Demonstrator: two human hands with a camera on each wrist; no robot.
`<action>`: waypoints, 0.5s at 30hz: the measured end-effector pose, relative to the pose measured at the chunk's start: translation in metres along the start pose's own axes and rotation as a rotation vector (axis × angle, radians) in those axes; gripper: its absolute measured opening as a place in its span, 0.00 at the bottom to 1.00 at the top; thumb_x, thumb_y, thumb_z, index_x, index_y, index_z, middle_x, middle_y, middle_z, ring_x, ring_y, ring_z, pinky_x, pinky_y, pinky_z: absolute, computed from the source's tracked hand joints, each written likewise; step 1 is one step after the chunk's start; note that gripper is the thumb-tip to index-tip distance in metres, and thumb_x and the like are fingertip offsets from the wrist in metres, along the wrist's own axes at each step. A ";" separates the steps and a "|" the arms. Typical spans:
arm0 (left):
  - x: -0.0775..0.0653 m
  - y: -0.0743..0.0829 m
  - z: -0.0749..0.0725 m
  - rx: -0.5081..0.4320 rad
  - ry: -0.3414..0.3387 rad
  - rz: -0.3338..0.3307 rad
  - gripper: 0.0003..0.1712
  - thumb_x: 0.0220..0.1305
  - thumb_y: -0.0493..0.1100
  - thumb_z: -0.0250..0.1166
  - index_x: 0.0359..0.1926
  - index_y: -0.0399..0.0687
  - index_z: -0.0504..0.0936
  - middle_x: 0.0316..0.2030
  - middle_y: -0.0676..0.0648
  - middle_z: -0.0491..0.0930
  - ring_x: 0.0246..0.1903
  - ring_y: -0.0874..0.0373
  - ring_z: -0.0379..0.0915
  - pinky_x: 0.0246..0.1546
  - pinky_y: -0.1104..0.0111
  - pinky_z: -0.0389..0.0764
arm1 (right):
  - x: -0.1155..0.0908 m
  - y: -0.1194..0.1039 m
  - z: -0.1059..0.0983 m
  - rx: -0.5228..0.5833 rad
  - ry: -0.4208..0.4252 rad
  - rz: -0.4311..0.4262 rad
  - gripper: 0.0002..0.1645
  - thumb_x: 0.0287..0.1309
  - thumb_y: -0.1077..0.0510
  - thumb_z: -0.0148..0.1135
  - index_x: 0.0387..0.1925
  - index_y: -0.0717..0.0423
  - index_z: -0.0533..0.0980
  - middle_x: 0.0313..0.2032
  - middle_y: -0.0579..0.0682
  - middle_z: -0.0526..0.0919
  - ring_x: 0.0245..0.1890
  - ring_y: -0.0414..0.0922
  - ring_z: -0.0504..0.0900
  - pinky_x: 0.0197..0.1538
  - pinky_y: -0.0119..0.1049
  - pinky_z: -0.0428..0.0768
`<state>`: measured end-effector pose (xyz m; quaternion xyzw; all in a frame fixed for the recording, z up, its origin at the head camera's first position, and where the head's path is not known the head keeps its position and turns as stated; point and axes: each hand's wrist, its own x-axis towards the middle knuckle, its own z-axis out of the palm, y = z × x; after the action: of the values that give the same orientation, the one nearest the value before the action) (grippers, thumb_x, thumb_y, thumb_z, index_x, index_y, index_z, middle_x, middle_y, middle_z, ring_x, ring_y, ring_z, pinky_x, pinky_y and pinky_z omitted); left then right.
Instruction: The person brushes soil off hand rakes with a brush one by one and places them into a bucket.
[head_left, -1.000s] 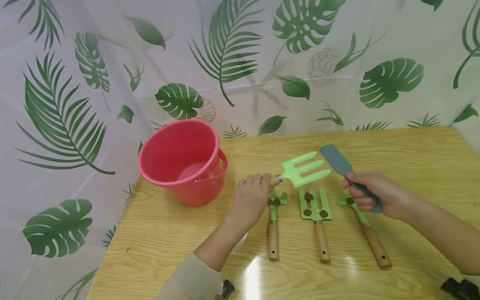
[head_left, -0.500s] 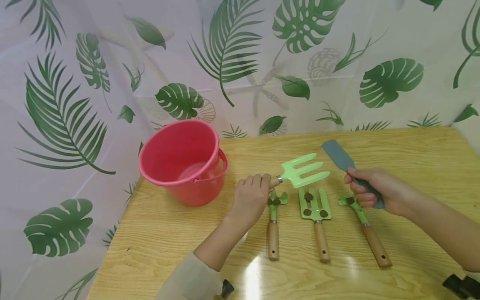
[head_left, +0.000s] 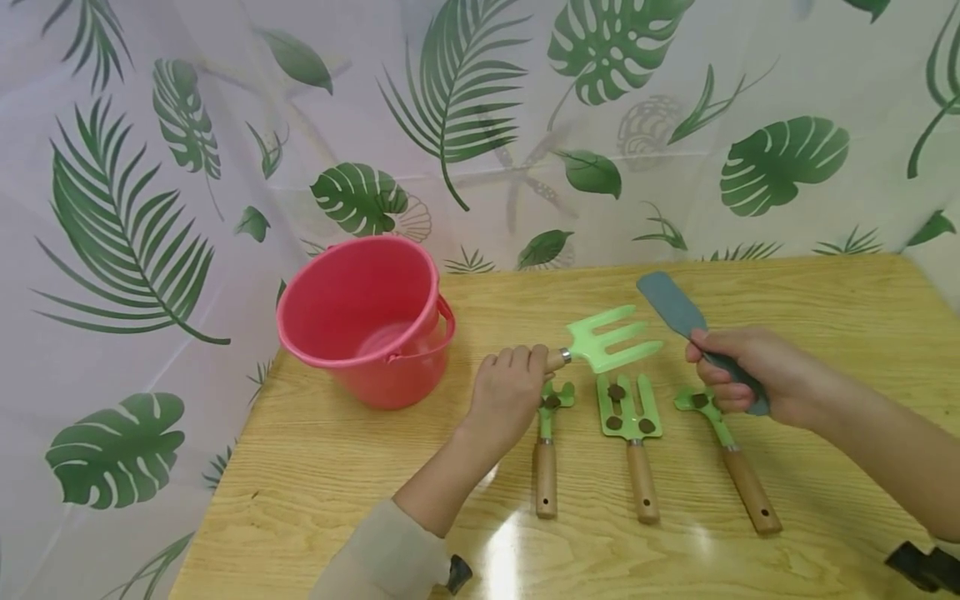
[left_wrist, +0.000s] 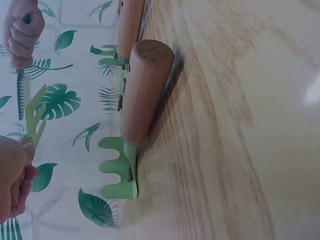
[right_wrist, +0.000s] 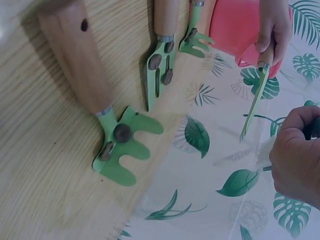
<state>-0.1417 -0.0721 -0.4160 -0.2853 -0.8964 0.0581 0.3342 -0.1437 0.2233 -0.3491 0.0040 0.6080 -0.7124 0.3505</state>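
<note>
My left hand (head_left: 510, 392) grips the wooden handle of a light green garden fork (head_left: 588, 346), prongs pointing right. To its right, my right hand (head_left: 753, 367) holds a blue-grey brush (head_left: 671, 302) by its handle, thumb along it. Short bristles on the brush (left_wrist: 20, 97) show in the left wrist view, facing the fork's side. Fork and brush are both raised and apart. Below them on the table lie a small green rake (head_left: 546, 475), a second garden fork (head_left: 641, 479) and another small rake (head_left: 750, 492). Brown clumps sit on the metal heads of these three.
A pink bucket (head_left: 397, 375) stands at the back left of the wooden table (head_left: 337, 500), its handle hanging toward the right. Behind the table hangs a white cloth (head_left: 510, 75) printed with green leaves. The three lying tools have their wooden handles toward the front edge.
The brush has risen slightly, its head shifting a little farther back with my right hand. My left hand and the fork have moved slightly to the right. The lying tools stay put.
</note>
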 end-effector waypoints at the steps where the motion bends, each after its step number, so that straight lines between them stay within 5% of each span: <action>1: 0.000 0.000 0.000 -0.001 0.008 0.001 0.14 0.63 0.51 0.62 0.39 0.45 0.75 0.26 0.51 0.79 0.25 0.60 0.76 0.22 0.73 0.74 | 0.000 0.000 0.003 -0.017 -0.001 0.003 0.18 0.73 0.49 0.41 0.32 0.55 0.70 0.16 0.42 0.64 0.13 0.39 0.53 0.18 0.31 0.54; 15: 0.005 0.008 0.001 0.014 0.028 0.002 0.12 0.64 0.50 0.61 0.38 0.46 0.75 0.24 0.52 0.77 0.23 0.61 0.74 0.20 0.73 0.71 | 0.010 -0.004 0.044 -0.113 -0.071 0.029 0.18 0.73 0.48 0.41 0.33 0.55 0.68 0.16 0.41 0.64 0.12 0.35 0.59 0.16 0.26 0.62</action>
<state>-0.1419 -0.0628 -0.4166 -0.2844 -0.8910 0.0608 0.3487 -0.1343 0.1807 -0.3389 -0.0324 0.6344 -0.6713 0.3818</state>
